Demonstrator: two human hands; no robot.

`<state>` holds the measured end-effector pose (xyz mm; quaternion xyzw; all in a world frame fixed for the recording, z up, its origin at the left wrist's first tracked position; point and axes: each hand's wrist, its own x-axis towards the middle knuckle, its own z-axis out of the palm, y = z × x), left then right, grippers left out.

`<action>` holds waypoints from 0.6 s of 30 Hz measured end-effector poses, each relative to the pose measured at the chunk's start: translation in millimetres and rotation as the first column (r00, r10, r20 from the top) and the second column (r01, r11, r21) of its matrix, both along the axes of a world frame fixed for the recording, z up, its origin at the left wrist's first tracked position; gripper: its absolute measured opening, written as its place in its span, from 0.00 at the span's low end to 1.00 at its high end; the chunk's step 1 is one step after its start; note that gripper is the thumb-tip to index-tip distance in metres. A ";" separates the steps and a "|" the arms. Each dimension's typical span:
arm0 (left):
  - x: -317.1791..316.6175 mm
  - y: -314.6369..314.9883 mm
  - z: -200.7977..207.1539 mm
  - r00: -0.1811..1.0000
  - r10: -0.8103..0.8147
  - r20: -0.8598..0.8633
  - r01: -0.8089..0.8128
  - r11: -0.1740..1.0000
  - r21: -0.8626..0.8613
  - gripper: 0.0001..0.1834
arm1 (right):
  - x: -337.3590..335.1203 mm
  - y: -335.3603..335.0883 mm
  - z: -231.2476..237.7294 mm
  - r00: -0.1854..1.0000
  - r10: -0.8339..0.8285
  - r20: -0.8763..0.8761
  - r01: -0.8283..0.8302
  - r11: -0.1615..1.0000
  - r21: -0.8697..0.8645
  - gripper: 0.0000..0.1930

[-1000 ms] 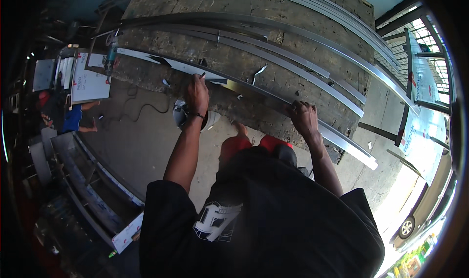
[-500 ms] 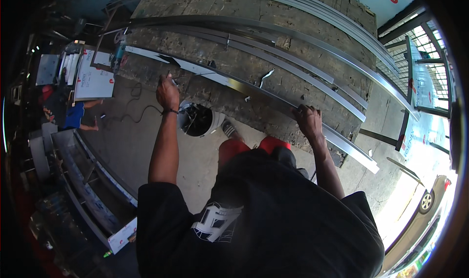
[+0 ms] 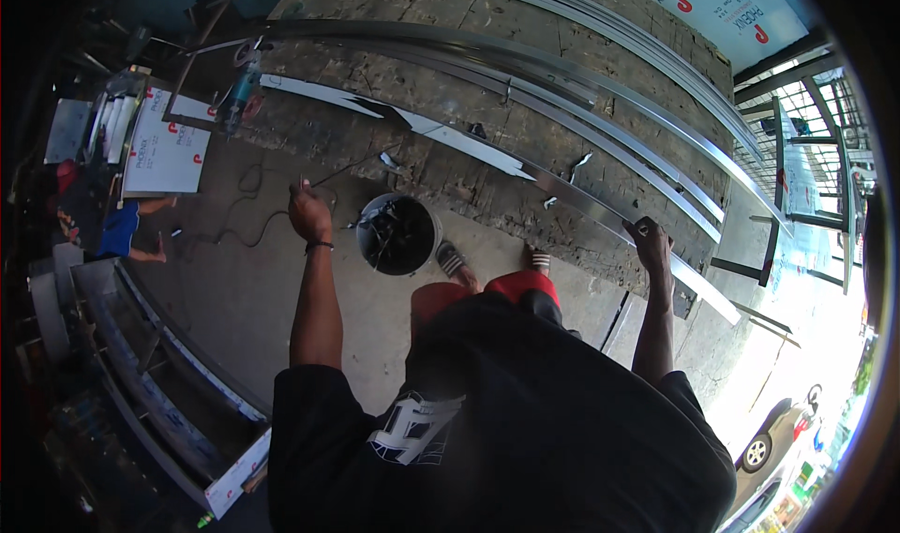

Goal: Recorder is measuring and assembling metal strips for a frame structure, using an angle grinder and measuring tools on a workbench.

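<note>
A long metal bar (image 3: 583,201) lies along the near edge of the worn wooden bench. Ragged white film (image 3: 459,140) covers parts of its left half, while the right part is bare and shiny. My left hand (image 3: 309,214) is closed, off the bench's near side, on a thin dark strip (image 3: 361,165) that runs up to the bar. What exactly this strip is, I cannot make out. Over the bar's right part, my right hand (image 3: 653,249) has its fingers curled at the metal edge, gripping it.
Below the bench stands a bucket (image 3: 401,236) of dark scraps. A teal power tool (image 3: 242,88) sits at the bench's left end. More metal bars (image 3: 553,111) lie farther back. A long metal trough (image 3: 178,374) is at lower left; another person (image 3: 122,228) is at far left.
My left hand has moved down, toward me, drawing the thin strip out longer. My right hand has shifted right along the bar. The view has shifted a little, too.
</note>
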<state>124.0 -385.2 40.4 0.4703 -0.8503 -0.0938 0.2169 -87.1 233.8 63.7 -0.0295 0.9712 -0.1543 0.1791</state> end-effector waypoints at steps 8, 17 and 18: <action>129.9 -78.2 -66.3 0.922 0.379 0.075 -0.386 0.908 0.164 0.16 | 20.5 -18.6 -19.4 0.968 -0.088 -0.237 0.106 0.992 0.062 0.25; 154.8 -12.8 -109.2 0.989 0.080 0.129 -0.121 0.926 0.357 0.15 | 39.1 -71.9 -26.0 0.857 0.023 -0.514 0.036 0.994 0.105 0.22; 156.2 -6.7 -115.8 0.991 0.068 0.116 -0.106 0.927 0.360 0.14 | 39.8 -95.1 -20.4 0.870 0.062 -0.489 -0.033 0.997 0.067 0.22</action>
